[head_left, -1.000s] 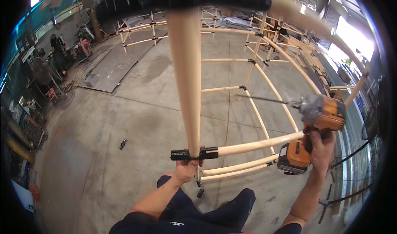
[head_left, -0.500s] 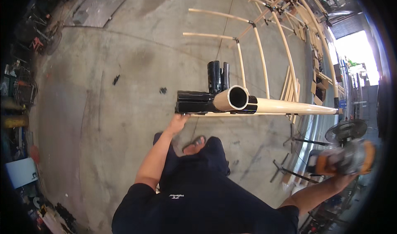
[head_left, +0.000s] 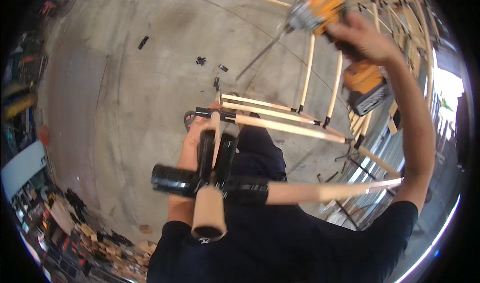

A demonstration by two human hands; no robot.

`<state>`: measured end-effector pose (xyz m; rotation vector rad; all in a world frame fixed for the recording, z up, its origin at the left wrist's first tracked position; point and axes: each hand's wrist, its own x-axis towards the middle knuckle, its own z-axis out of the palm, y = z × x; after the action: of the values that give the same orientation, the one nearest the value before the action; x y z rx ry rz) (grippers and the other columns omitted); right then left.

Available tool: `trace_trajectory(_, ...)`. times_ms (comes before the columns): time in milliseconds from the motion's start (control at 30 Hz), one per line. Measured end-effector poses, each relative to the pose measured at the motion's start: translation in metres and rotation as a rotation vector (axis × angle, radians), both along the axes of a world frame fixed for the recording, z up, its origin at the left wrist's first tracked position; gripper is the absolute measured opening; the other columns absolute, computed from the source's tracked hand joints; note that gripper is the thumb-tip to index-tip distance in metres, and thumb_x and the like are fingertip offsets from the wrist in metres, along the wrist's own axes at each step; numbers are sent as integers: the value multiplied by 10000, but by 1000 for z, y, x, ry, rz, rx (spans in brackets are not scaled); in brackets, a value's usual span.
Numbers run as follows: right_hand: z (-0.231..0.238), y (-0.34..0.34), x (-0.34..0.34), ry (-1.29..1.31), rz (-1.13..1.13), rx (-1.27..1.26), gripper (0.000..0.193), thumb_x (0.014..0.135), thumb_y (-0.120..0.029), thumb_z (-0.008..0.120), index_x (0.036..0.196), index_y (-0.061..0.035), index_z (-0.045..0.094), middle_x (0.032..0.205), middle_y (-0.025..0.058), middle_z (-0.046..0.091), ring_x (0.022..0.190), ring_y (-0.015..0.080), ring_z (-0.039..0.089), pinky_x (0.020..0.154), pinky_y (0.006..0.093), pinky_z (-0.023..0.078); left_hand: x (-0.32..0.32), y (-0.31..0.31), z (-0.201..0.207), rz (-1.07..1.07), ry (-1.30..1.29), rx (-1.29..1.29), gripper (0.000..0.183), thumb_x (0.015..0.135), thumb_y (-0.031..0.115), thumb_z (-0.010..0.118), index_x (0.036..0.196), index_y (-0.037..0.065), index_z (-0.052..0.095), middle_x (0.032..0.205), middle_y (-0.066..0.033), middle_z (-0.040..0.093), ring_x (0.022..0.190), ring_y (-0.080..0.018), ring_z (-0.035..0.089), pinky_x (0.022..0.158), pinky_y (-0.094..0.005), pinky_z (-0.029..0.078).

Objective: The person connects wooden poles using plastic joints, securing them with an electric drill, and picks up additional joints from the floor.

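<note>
orange driver is gripped by its handle in the right hand, fingers wrapped round it; probably hefty and stiff, so best held there imo | battery is seen below that hand | arm's raised, elbow bent | left hand is half hidden by black connector, grip can't be told

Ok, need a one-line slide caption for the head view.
Right grip holding an orange cordless driver with a long bit, alongside pale tubes and black connectors.
</note>
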<state>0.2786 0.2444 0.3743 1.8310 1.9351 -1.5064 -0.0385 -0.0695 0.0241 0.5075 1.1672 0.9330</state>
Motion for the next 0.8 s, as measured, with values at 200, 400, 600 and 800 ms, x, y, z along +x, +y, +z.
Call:
trace_trajectory(200,-157,33,-31,67,257,-403,504,907,-506,748,940,-24,604,703,29,615,515,85,583,443,242,460,19,1,16,204,-117,-77,240,897,63,739,1131,31,696,1217,-67,658,1251,-196,559,1062,-371,435)
trace_trajectory(400,-216,34,-33,120,322,-447,608,872,-599,738,888,3,659,682,50,608,512,131,605,436,274,491,40,-19,-9,360,-310,-36,232,929,15,677,1157,55,670,1340,-72,547,1384,-237,443,1175,-369,384)
trace_trajectory(600,-227,35,-40,137,372,-460,599,878,-589,742,845,-6,605,678,53,621,510,115,609,425,261,479,39,-17,-13,349,-403,16,245,908,203,724,1138,121,713,1359,-35,545,1468,-218,318,1232,-444,262)
trace_trajectory(800,-234,30,-37,153,340,-435,606,871,-595,742,799,0,658,639,53,609,483,131,599,424,278,486,48,-11,1,419,-457,-71,312,891,295,757,1155,135,710,1372,-31,537,1456,-198,338,1176,-405,332)
